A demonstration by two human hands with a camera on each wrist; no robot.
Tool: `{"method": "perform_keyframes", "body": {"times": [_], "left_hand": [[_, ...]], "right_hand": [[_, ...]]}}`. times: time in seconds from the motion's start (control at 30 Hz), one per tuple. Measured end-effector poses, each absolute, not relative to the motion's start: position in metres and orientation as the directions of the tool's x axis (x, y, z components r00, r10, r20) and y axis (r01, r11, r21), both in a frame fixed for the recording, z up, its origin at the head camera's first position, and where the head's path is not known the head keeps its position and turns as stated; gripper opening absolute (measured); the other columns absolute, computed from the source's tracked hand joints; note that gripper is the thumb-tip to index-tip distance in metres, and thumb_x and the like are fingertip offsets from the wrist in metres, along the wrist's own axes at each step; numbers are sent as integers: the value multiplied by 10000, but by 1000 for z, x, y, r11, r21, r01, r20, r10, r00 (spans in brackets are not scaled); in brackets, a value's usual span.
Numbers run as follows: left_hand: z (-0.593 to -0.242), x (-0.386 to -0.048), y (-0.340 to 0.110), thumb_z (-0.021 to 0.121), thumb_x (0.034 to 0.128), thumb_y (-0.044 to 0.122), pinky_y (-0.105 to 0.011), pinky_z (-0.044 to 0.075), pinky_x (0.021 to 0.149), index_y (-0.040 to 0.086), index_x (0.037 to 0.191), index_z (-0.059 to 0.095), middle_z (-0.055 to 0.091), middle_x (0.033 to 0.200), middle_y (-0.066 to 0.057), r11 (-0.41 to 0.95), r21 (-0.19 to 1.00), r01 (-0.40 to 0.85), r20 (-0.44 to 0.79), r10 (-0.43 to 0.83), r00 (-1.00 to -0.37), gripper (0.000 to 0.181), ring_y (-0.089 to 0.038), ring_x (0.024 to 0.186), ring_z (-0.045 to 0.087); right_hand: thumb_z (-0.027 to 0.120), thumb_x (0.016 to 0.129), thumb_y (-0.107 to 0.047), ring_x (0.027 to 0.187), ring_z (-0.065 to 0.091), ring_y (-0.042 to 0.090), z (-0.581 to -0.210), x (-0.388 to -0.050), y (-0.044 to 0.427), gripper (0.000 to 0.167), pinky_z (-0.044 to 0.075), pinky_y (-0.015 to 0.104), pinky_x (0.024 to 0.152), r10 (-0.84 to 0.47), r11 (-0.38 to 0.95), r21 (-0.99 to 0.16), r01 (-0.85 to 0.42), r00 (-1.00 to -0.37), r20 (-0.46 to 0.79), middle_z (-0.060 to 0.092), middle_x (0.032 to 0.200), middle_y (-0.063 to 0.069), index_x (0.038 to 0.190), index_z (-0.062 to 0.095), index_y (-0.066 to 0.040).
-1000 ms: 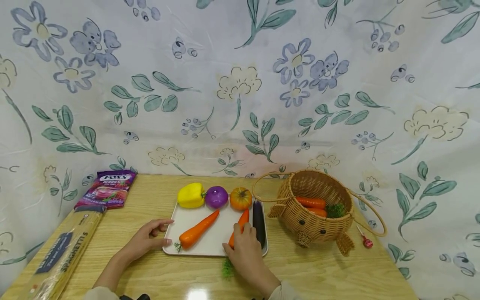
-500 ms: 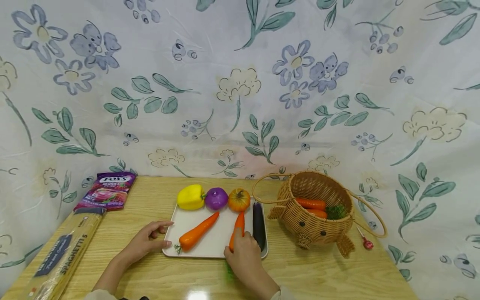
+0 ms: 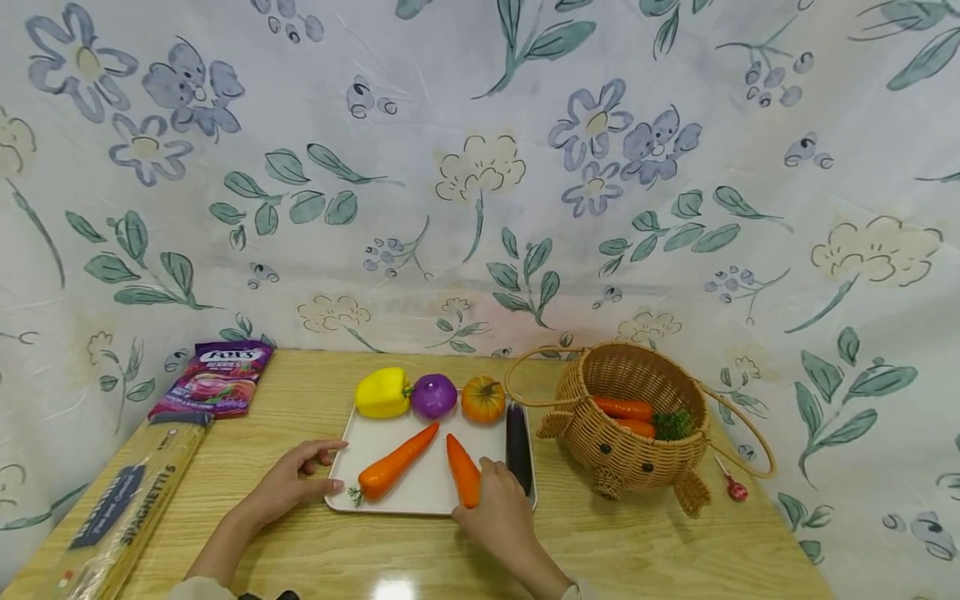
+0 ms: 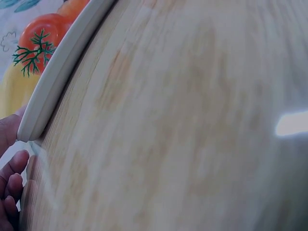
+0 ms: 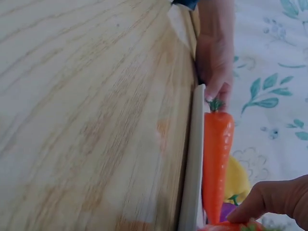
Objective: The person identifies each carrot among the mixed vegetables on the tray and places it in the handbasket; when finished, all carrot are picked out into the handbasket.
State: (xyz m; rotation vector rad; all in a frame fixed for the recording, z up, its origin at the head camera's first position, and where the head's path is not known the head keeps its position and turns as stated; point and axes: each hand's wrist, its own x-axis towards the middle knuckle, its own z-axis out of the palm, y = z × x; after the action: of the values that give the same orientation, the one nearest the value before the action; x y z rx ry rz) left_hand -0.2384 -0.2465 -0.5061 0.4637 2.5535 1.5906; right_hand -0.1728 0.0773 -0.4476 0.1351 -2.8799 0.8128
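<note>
A white tray [image 3: 408, 508] on the wooden table bears two orange carrots, a yellow bell pepper [image 3: 382, 393], a purple onion-like vegetable [image 3: 433, 396], an orange pumpkin [image 3: 483, 400] and a dark eggplant [image 3: 517, 446]. My left hand [image 3: 288, 479] touches the tray's left edge with thumb and relaxed fingers. With my right hand [image 3: 498, 508] I grip the right carrot [image 3: 462, 471] at its thick end; its tip leans left and its green top is hidden in the head view. In the right wrist view my thumb [image 5: 243, 209] presses on it. The left carrot [image 3: 397, 462] lies slanted.
Right of the tray stands a wicker basket [image 3: 592, 454] with carrots inside and a looped handle near the tray. A lollipop [image 3: 735, 488] lies beyond it. To the left lie a spaghetti pack [image 3: 131, 500] and a purple candy bag [image 3: 221, 379]. A patterned cloth hangs behind.
The right carrot has turned, its tip swinging left away from the pumpkin. My right hand has shifted slightly right and down with its thick end. The left hand stays at the tray edge.
</note>
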Motion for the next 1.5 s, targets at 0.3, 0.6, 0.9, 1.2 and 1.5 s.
{"method": "perform_keyframes", "body": {"times": [0.3, 0.6, 0.9, 1.2, 1.5], "left_hand": [[-503, -240, -244, 762, 855, 153, -261, 317, 704, 28, 1336, 587, 502, 1038, -99, 427, 881, 203, 69, 309, -949, 527, -156, 859, 379], [-502, -240, -245, 761, 855, 156, -260, 320, 707, 26, 1341, 583, 503, 1046, -100, 435, 879, 197, 60, 309, -949, 533, -159, 866, 380], [-504, -241, -247, 755, 858, 147, -258, 317, 712, 21, 1347, 576, 503, 1061, -107, 434, 881, 191, 55, 306, -951, 535, -154, 872, 379], [-505, -241, -247, 748, 862, 143, -262, 316, 712, 23, 1349, 571, 495, 1065, -104, 429, 884, 186, 51, 307, -950, 533, -152, 873, 378], [-506, -240, -247, 738, 868, 138, -266, 311, 711, 23, 1359, 562, 490, 1085, -106, 427, 888, 172, 34, 312, -949, 534, -163, 880, 370]], "right_hand": [[797, 643, -133, 778, 516, 131, -445, -169, 98, 479, 397, 277, 648, -48, 720, -676, -156, -983, 176, 605, 927, 24, 1097, 700, -16], [784, 745, -61, 935, 537, 180, -439, -180, 124, 436, 421, 278, 793, -146, 463, -869, -173, -982, 118, 637, 1118, 97, 1169, 684, -44], [763, 781, -32, 1009, 543, 196, -434, -193, 144, 454, 440, 309, 857, -257, 333, -933, -137, -965, 50, 624, 1231, 146, 1223, 659, -42], [741, 813, -40, 969, 548, 198, -424, -195, 157, 468, 501, 276, 767, -322, 287, -949, -129, -946, 31, 589, 1260, 179, 1268, 631, -39], [735, 844, -66, 983, 546, 235, -411, -198, 175, 453, 477, 326, 831, -410, 310, -932, -190, -911, 49, 595, 1271, 170, 1283, 623, -64]]}}
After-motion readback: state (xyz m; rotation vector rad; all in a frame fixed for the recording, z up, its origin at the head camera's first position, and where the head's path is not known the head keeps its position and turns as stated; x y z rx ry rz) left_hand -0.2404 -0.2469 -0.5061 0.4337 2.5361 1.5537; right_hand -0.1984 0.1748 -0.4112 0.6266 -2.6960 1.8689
